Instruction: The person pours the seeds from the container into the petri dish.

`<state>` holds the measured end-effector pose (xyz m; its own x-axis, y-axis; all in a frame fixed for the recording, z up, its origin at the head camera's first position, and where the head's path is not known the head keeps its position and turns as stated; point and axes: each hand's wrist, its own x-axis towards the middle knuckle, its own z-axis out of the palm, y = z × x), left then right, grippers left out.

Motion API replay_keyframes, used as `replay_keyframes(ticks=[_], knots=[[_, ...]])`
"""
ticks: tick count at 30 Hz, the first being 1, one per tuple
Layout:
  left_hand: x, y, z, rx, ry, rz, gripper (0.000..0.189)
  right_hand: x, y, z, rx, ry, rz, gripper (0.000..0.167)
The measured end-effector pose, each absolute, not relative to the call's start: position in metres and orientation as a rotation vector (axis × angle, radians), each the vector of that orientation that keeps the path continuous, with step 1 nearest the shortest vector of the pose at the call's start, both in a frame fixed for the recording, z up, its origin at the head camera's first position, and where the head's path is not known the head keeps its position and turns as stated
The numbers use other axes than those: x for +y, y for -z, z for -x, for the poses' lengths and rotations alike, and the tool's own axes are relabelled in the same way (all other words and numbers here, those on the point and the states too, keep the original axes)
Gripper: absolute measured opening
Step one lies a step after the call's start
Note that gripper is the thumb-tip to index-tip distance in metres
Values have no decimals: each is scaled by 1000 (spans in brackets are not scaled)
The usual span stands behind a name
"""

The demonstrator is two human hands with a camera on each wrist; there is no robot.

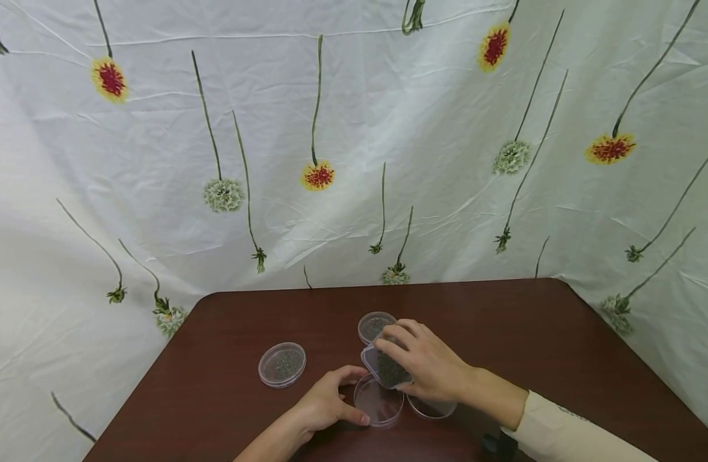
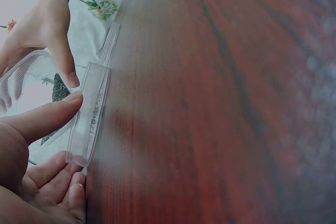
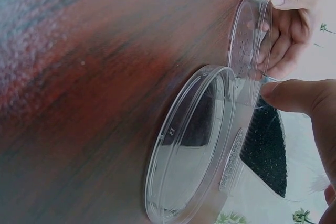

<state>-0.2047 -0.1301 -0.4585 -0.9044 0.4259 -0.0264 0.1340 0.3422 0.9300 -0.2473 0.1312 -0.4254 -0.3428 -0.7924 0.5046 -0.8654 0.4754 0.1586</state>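
My right hand (image 1: 433,364) grips a clear plastic container (image 1: 370,360) of dark granules (image 3: 265,150) and holds it tilted over a clear petri dish (image 1: 379,403). That dish stands on the table between thumb and fingers of my left hand (image 1: 323,399), which hold it by its sides. A few dark grains (image 3: 244,51) show inside it in the right wrist view. Right beside it is another clear petri dish (image 3: 191,150), partly hidden by my right hand in the head view.
A petri dish with dark grains (image 1: 282,364) lies to the left on the brown table (image 1: 238,321). Another one with grains (image 1: 374,324) sits behind the container. A white flower-printed cloth (image 1: 342,224) hangs behind the table. A small black object (image 1: 498,444) is near my right sleeve.
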Motion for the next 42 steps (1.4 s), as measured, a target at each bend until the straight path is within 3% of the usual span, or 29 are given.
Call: replay_keyframes(ticks=[42], knots=[[-130, 461, 206, 2344, -1574, -493, 74, 130, 426, 248, -2188, -186, -1375, 96]])
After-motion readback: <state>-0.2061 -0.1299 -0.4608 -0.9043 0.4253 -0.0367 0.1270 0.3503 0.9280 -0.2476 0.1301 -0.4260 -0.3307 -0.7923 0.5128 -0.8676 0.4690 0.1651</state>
